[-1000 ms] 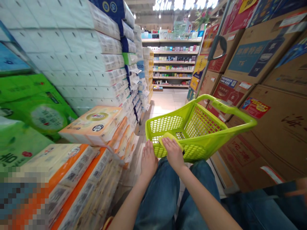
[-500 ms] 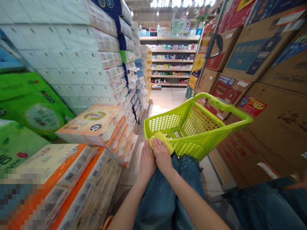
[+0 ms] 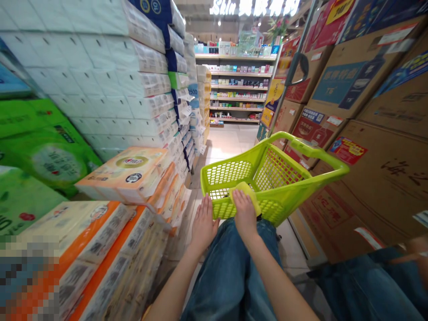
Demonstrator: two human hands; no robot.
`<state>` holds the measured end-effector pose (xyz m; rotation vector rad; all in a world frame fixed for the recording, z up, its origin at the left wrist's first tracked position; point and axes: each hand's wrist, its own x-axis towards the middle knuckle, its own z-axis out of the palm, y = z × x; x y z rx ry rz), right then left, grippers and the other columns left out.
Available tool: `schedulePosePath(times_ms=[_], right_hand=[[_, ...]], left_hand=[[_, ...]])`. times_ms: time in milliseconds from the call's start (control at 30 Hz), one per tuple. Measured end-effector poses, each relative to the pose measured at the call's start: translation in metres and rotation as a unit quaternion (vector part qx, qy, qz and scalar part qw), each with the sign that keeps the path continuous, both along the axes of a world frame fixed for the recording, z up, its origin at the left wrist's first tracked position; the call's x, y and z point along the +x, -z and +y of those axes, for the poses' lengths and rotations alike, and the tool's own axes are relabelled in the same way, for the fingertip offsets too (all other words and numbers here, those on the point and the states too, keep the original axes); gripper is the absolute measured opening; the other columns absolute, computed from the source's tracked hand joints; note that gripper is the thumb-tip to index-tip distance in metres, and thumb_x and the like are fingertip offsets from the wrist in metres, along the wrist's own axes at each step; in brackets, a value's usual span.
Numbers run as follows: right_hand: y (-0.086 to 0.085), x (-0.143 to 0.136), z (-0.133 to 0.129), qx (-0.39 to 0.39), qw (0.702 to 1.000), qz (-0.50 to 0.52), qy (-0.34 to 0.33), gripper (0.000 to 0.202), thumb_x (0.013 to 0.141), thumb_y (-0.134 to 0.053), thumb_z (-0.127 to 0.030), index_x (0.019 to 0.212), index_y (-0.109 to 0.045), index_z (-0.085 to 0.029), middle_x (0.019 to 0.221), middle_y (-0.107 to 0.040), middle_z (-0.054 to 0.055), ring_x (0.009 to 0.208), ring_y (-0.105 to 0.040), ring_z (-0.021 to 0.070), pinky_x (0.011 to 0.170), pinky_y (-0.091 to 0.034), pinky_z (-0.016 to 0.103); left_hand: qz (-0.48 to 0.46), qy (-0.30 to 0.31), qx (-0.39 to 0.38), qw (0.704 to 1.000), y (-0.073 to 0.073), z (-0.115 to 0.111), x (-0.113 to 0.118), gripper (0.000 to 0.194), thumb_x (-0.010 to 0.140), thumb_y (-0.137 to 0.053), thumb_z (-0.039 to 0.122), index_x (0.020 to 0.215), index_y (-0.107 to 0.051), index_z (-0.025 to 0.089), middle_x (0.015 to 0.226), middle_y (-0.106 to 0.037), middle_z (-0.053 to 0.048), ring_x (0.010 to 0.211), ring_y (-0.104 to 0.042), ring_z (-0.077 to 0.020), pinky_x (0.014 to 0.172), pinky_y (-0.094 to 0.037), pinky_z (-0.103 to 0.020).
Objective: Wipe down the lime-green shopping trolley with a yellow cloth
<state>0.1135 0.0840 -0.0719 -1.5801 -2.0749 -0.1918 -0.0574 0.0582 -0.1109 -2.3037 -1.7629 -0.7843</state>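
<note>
"How far along do things look?"

"Midway, I'd judge: the yellow cloth [image 3: 251, 195] is on the green basket's [image 3: 291, 191] near rim, not laid aside. How much of the rim has been gone over, and how much is left, I can't tell."

"And the hands, from the left?"

"Right of the orange tissue packs [image 3: 129, 171], the left hand [image 3: 202, 223] reaches forward, fingers released, nearly straight and together, tips at the basket's near left corner, thumb apart."

"Next?"

"The right hand [image 3: 245, 218] is palm down, its forearm slanting in from the lower right. The fingers are grasping the cloth, slightly bent over it and holding it to the rim; the thumb is hidden. Beyond the basket, on the right, stand cardboard boxes [image 3: 384, 151]."
</note>
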Motion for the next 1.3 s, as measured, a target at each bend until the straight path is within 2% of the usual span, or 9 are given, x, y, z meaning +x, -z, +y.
schedulePosePath(times_ms=[167, 367, 467, 567, 767, 900, 1100, 1200, 1300], right_hand=[[0.008, -0.049, -0.007, 0.004, 0.994, -0.002, -0.109, 0.065, 0.080, -0.037, 0.003, 0.143, -0.048, -0.013, 0.148, -0.049, 0.008, 0.139, -0.043, 0.0198, 0.117, -0.033, 0.040], [-0.003, 0.059, 0.007, 0.030, 1.000, -0.009, -0.006, 0.079, 0.069, -0.039, 0.006, 0.145, -0.046, -0.017, 0.146, -0.052, 0.006, 0.139, -0.043, 0.0195, 0.117, -0.031, 0.042], [-0.007, 0.084, 0.011, 0.043, 0.997, -0.001, 0.068, 0.078, 0.070, -0.041, 0.005, 0.145, -0.046, -0.017, 0.145, -0.054, 0.008, 0.139, -0.043, 0.0218, 0.118, -0.030, 0.044], [-0.004, 0.049, 0.008, 0.027, 0.997, 0.008, 0.067, 0.073, 0.072, -0.040, 0.005, 0.142, -0.049, -0.012, 0.144, -0.054, 0.011, 0.138, -0.044, 0.0248, 0.117, -0.030, 0.045], [0.008, -0.057, -0.007, 0.005, 0.997, 0.010, -0.077, 0.060, 0.084, -0.039, 0.000, 0.142, -0.049, -0.012, 0.147, -0.050, 0.010, 0.138, -0.043, 0.0221, 0.117, -0.031, 0.042], [0.005, -0.026, -0.006, 0.011, 0.995, -0.003, -0.095, 0.066, 0.079, -0.038, 0.004, 0.142, -0.049, -0.015, 0.147, -0.051, 0.007, 0.139, -0.043, 0.0185, 0.117, -0.032, 0.039], [-0.004, 0.070, 0.001, 0.040, 0.997, 0.009, 0.058, 0.075, 0.073, -0.039, 0.005, 0.144, -0.046, -0.016, 0.147, -0.051, 0.007, 0.140, -0.042, 0.0190, 0.119, -0.026, 0.042], [-0.001, 0.046, 0.000, 0.031, 0.996, 0.016, 0.079, 0.073, 0.073, -0.038, 0.006, 0.143, -0.049, -0.014, 0.147, -0.051, 0.008, 0.139, -0.042, 0.0218, 0.119, -0.026, 0.043], [0.007, -0.015, -0.007, 0.012, 1.000, 0.025, 0.004, 0.070, 0.076, -0.036, 0.005, 0.142, -0.050, -0.014, 0.146, -0.052, 0.008, 0.139, -0.043, 0.0222, 0.117, -0.028, 0.043]], left_hand=[[0.020, -0.045, -0.003, 0.999, -0.001, -0.006, 0.008, 0.085, 0.087, -0.048, 0.018, 0.156, 0.002, 0.008, 0.161, -0.023, -0.019, 0.150, -0.022, -0.0257, 0.119, -0.029, -0.044], [0.003, -0.055, 0.010, 0.998, 0.006, -0.008, 0.016, 0.086, 0.086, -0.045, 0.014, 0.156, 0.006, 0.011, 0.162, -0.019, -0.016, 0.150, -0.020, -0.0244, 0.119, -0.029, -0.045], [-0.005, -0.067, 0.020, 0.998, 0.011, -0.006, 0.018, 0.087, 0.086, -0.045, 0.012, 0.155, 0.008, 0.012, 0.162, -0.019, -0.016, 0.150, -0.020, -0.0248, 0.119, -0.029, -0.046], [-0.003, -0.075, 0.027, 0.997, 0.016, -0.005, 0.020, 0.087, 0.086, -0.045, 0.011, 0.155, 0.008, 0.011, 0.163, -0.017, -0.016, 0.150, -0.020, -0.0252, 0.120, -0.029, -0.046], [0.021, -0.087, 0.039, 0.995, 0.018, -0.005, 0.021, 0.083, 0.087, -0.040, 0.008, 0.155, 0.009, 0.010, 0.161, -0.021, -0.017, 0.150, -0.018, -0.0239, 0.120, -0.030, -0.045], [0.007, -0.078, 0.027, 0.997, 0.015, -0.006, 0.021, 0.087, 0.086, -0.045, 0.012, 0.155, 0.008, 0.009, 0.162, -0.019, -0.018, 0.151, -0.017, -0.0248, 0.120, -0.028, -0.045], [-0.003, -0.077, 0.012, 0.997, 0.014, -0.008, 0.022, 0.088, 0.086, -0.049, 0.016, 0.155, 0.005, 0.007, 0.163, -0.014, -0.018, 0.151, -0.013, -0.0246, 0.122, -0.025, -0.043], [0.004, -0.084, 0.009, 0.996, 0.014, -0.008, 0.023, 0.090, 0.086, -0.051, 0.018, 0.155, 0.005, 0.006, 0.163, -0.013, -0.018, 0.151, -0.013, -0.0245, 0.122, -0.025, -0.042], [0.016, -0.093, 0.018, 0.995, 0.016, -0.007, 0.024, 0.088, 0.087, -0.048, 0.018, 0.154, 0.009, 0.007, 0.163, -0.015, -0.018, 0.151, -0.015, -0.0245, 0.121, -0.028, -0.043]])
